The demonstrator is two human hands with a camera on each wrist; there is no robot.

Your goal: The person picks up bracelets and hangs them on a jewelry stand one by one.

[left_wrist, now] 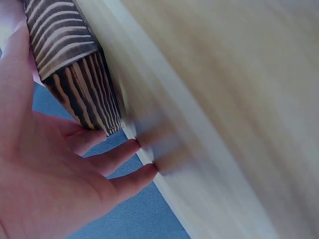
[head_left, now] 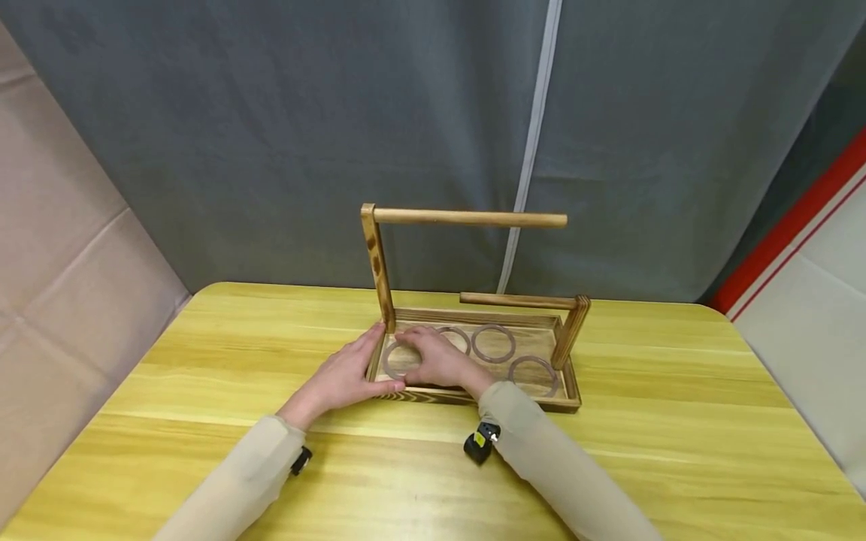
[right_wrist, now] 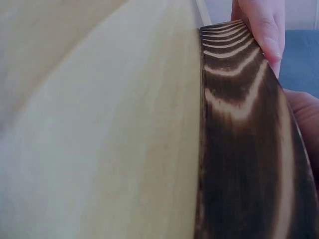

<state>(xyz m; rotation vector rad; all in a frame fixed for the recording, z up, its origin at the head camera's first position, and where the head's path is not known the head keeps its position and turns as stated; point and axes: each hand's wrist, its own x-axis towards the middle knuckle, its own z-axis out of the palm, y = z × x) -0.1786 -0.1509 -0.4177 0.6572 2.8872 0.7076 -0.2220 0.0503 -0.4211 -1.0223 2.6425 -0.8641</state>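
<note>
All four rings lie within the tray on the worktop, and neither the tall bar at the back nor the short bar at the right carries one, so any lifting out or hanging up looks not yet done. The right hand is at the left ring, thumb and forefinger set apart across it; whether that grip pinches the ring or only spans it, I cannot tell, and the right wrist view shows mostly the tray's front wall. The left ring seems to lie flat on the tray floor. The left hand has its grip spread, fingers reaching along the tray's left end and thumb at the front corner, apparently steadying it. Past the right hand, the second ring is partly hidden, the third ring lies just beside it near the back wall, and the fourth ring lies toward the right end, near the short bar's post. On this showing, work has reached one ring, with the other three untouched as far as can be seen.
</note>
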